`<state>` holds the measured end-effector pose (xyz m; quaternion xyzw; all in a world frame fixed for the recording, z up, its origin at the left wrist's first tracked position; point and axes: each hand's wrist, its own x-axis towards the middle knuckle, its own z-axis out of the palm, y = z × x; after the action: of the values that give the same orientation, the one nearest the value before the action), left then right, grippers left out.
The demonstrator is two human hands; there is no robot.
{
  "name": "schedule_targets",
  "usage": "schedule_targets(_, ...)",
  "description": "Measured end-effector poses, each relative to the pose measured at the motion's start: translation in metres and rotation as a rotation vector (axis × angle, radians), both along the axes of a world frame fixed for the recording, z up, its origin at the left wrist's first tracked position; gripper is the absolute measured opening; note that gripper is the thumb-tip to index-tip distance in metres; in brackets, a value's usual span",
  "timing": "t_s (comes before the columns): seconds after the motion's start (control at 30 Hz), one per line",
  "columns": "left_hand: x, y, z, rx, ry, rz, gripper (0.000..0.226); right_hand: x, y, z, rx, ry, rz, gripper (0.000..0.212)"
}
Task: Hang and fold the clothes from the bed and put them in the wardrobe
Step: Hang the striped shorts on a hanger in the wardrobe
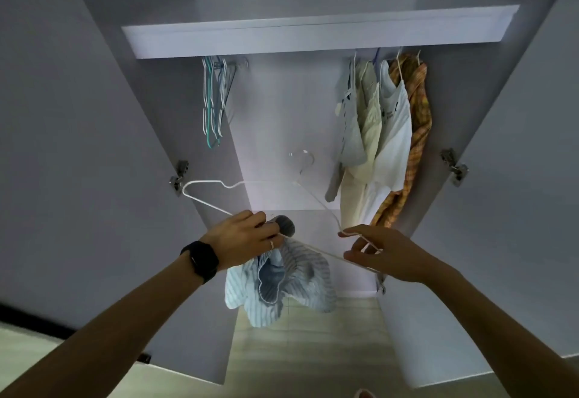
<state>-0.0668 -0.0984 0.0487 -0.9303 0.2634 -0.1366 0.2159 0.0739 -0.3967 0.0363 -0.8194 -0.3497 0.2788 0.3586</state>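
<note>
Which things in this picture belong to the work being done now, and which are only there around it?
In the job:
- white hanger, held by left hand and right hand
- striped garment, bunched in the left hand
- wardrobe, doors open

Only there:
- spare hangers, hanging at the left
- hung clothes, at the right
- wrist watch
- door hinges

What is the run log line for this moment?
left hand: holds striped shirt and white hanger | right hand: pinches hanger end | wardrobe: open, clothes hung right | shirt: bunched, not yet hung
</note>
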Motion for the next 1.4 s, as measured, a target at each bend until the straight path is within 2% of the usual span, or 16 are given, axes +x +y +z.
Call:
schedule_targets(0.07, -0.003, -0.004, 0.002, 0.001, 0.025, -0.032, 0.04, 0.007, 0.011, 0.002, 0.034, 0.196, 0.034, 0.043)
schedule_targets(0.17, -0.007, -0.006, 0.006, 0.004, 0.051, -0.067, 0.042, 0.024, 0.028, 0.006, 0.073, 0.486, 0.02, 0.034)
schedule_targets(0.23, -0.012, -0.006, 0.007, 0.037, 0.078, -0.074, 0.044, 0.033, 0.038, 0.012, 0.13, 0.631, -0.006, 0.042)
schedule_targets(0.33, -0.018, -0.003, 0.004, 0.08, 0.122, -0.077, 0.041, 0.043, 0.054, 0.022, 0.091, 0.635, 0.139, 0.044)
schedule_targets(0.47, -0.025, -0.003, -0.004, 0.177, 0.223, -0.105, 0.047, 0.038, 0.088, 0.042, -0.095, 0.548, 0.401, 0.027)
schedule_targets(0.57, -0.026, -0.011, -0.017, 0.223, 0.279, -0.14, 0.049, 0.027, 0.12, 0.054, -0.013, 0.578, 0.304, 0.029)
schedule_targets(0.7, -0.022, -0.01, -0.023, 0.108, 0.192, -0.052, 0.043, 0.015, 0.146, 0.049, -0.01, 0.532, 0.145, 0.044)
schedule_targets(0.77, -0.024, -0.007, -0.019, -0.016, 0.098, 0.058, 0.038, 0.016, 0.149, 0.039, 0.071, 0.418, -0.03, 0.037)
schedule_targets(0.83, -0.03, -0.004, -0.014, -0.206, 0.031, 0.219, 0.035, 0.022, 0.144, 0.031, 0.212, 0.361, -0.318, 0.037)
schedule_targets(0.9, -0.033, -0.002, -0.01, -0.208, -0.072, 0.31, 0.035, 0.027, 0.127, 0.02, 0.331, 0.215, -0.501, 0.041)
schedule_targets(1.0, -0.03, -0.002, 0.001, -0.313, -0.089, 0.491, 0.049, 0.008, 0.106, 0.005, 0.304, -0.024, -0.355, 0.047)
schedule_targets(1.1, -0.02, -0.009, 0.011, -0.489, -0.053, 0.556, 0.024, -0.031, 0.111, -0.006, 0.212, -0.019, -0.201, 0.069)
schedule_targets(1.13, -0.016, -0.01, 0.013, -0.548, -0.024, 0.589, 0.028, -0.039, 0.117, -0.01, 0.189, -0.032, -0.168, 0.07)
schedule_targets(1.2, -0.01, -0.009, 0.016, -0.716, 0.012, 0.626, 0.033, -0.045, 0.124, -0.016, 0.19, -0.067, -0.157, 0.053)
schedule_targets(1.3, -0.012, 0.0, 0.016, -1.087, 0.065, 0.652, 0.013, -0.033, 0.118, -0.019, 0.238, -0.158, -0.231, 0.01)
schedule_targets(1.4, -0.024, 0.02, 0.015, -1.448, 0.186, 0.623, 0.012, -0.005, 0.104, -0.016, 0.243, -0.181, -0.368, 0.02)
